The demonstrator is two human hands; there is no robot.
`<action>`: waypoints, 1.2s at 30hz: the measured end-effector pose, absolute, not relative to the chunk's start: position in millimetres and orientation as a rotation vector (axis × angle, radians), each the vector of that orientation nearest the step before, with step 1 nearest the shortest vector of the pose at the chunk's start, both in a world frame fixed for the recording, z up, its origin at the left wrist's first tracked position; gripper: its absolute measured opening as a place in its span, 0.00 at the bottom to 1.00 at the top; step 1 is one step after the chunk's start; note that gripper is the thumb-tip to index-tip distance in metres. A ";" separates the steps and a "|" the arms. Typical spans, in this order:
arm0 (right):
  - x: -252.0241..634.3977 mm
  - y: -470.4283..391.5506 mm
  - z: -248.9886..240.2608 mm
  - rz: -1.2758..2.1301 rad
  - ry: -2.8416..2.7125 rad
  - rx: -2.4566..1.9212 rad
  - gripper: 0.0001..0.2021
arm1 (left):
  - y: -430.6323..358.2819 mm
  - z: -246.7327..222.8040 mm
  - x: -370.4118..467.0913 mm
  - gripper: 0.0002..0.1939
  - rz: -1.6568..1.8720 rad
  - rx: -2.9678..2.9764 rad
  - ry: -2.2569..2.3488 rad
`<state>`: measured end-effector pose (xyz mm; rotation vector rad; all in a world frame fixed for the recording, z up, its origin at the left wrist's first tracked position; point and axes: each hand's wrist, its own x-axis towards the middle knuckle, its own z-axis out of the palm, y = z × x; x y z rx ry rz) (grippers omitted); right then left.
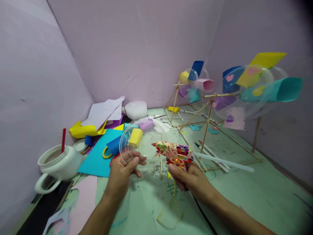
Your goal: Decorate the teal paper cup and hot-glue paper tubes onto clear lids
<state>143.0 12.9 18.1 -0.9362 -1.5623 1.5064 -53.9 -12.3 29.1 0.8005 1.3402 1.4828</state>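
My left hand is closed on the near edge of a clear round plastic disc, holding it above the table. A yellow paper tube sits against the disc; a purple paper piece shows at its far edge. My right hand grips a flower-patterned glue gun, its nozzle pointing left toward the disc. A small light glows on the gun. From its back sticks a long translucent glue stick, and a black cord runs down below the hand.
Two stick-framed wheels with coloured paper tubes, a nearer wheel and a farther wheel, stand at the right. Left are a white pot, blue-green paper, a blue roll and white sheets. Behind sits a white bowl.
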 end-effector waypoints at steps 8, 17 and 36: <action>138.8 13.5 12.7 1.359 -1.671 -0.954 0.11 | -17.7 30.7 -46.0 0.12 1.434 1.001 1.426; 147.1 19.6 12.0 1.124 -1.722 -1.031 0.10 | -14.8 31.3 -57.3 0.18 1.658 0.889 1.730; 145.4 47.9 3.1 1.243 -1.208 -1.169 0.14 | -11.1 25.1 -81.3 0.18 1.624 1.988 2.601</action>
